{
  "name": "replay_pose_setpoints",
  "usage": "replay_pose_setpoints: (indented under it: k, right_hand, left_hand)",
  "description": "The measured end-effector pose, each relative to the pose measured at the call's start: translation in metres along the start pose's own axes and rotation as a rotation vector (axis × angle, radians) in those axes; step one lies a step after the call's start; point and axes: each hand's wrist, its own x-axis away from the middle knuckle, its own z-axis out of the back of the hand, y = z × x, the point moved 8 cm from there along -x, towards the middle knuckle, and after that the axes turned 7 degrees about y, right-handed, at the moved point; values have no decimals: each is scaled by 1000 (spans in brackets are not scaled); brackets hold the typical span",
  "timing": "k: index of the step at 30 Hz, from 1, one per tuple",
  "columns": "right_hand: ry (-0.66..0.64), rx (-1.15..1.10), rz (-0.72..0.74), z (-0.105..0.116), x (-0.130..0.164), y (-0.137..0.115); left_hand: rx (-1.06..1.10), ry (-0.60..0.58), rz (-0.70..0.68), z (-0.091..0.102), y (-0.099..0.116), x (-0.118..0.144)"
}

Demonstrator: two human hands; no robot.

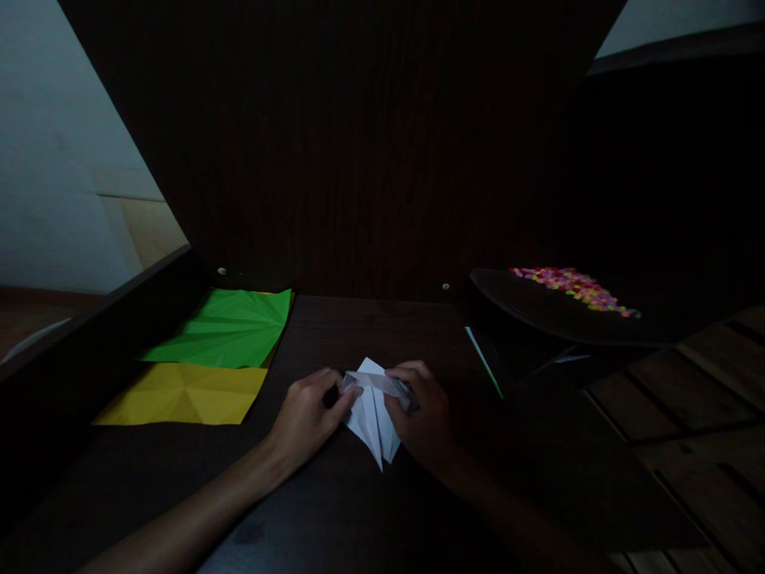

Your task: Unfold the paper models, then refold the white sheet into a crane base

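A folded piece of white origami paper lies on the dark wooden tabletop, between my two hands. Its pointed flaps face toward me, and a band of paper crosses its upper part. My left hand pinches the left edge of that band between thumb and fingers. On the other side, my right hand grips the right edge, its thumb on the front and fingers curled behind. Parts of the folds are covered by my fingers.
Creased sheets of green paper and yellow paper lie at the left, beside a raised side board. A thin pale-green strip rests at the right. Small colourful pieces sit on a dark surface farther right. A tall dark panel stands behind.
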Motion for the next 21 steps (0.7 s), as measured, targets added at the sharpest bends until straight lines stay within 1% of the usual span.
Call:
replay_pose_setpoints:
  k: [7, 10, 16, 21]
  right_hand:
    - [25, 29, 41, 3, -5, -7]
    - [47, 38, 117, 8, -6, -16]
    - [66, 66, 261, 18, 0, -34]
    - [61, 106, 321, 19, 9, -38]
  left_hand:
    - [24, 15, 10, 1, 4, -1]
    - [67, 33, 17, 4, 8, -2]
    - [197, 111, 9, 16, 18, -4]
    - [292, 142, -5, 23, 23, -2]
